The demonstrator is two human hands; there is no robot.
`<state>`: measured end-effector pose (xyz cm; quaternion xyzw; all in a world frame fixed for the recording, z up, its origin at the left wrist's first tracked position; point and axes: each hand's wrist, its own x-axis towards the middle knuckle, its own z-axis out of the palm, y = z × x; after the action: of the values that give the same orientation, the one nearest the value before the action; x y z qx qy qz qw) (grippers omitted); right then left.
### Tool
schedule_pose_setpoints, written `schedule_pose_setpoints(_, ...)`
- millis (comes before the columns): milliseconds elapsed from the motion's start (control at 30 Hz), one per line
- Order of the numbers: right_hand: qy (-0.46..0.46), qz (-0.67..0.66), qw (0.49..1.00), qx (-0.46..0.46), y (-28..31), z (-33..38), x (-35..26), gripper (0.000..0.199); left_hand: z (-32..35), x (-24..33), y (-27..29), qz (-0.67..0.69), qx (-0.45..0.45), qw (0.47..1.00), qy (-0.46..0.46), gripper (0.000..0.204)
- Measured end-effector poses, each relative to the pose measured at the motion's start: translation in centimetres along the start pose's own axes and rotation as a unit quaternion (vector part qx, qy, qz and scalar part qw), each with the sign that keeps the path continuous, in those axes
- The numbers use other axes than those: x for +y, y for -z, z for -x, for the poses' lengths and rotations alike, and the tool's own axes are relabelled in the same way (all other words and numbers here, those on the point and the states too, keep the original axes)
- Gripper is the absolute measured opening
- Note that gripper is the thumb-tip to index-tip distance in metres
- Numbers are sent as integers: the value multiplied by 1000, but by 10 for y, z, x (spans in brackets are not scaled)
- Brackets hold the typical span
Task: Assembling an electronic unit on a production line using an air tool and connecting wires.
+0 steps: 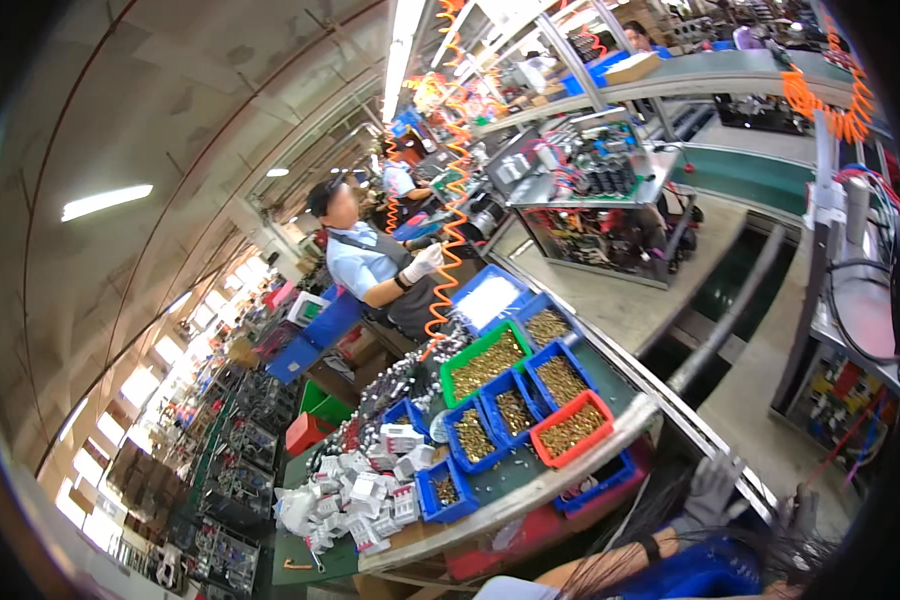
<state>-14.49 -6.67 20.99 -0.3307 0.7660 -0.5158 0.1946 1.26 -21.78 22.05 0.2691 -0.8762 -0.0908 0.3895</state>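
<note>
At the lower right, my left hand [712,487] wears a pale grey glove, with a black band round the wrist. Its fingers look stretched out and apart beside the metal rail [745,468], and nothing shows in them. Further right, near the dark rim, my right hand [800,512] is small and dim; its fingers cannot be made out. Dark strands [620,562] hang across my forearm and blue clothing. Closest to my left arm on the bench are a red bin [602,432] of small brass-coloured parts and, below the worktop, a blue bin [620,480].
Green and blue bins of small metal parts, such as the green bin [448,385], stand on the workbench [510,500] beside piled white parts [365,495]. An orange coiled hose [458,200] hangs above. Beyond it works a gloved person [365,265]. A metal cart [590,200] carries electronic assemblies.
</note>
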Motion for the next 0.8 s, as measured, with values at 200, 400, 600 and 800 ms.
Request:
schedule_pose_setpoints(200, 234, 241, 942, 8, -24, -11, -66, 18, 15, -7, -42, 5, 33, 999, -15, 69)
schedule_pose_setpoints(400, 309, 314, 895, 76, -51, -17, -34, 10, 10, -10, -37, 19, 56, 998, 1, 72)
schedule_pose_setpoints(600, 219, 265, 935, 85, -58, -20, -41, 11, 14, -13, -44, 45, -2, 999, 28, 76)
schedule_pose_setpoints(800, 186, 258, 945, 70, -59, -22, 13, 13, 13, -8, -39, 74, -45, 995, 39, 77)
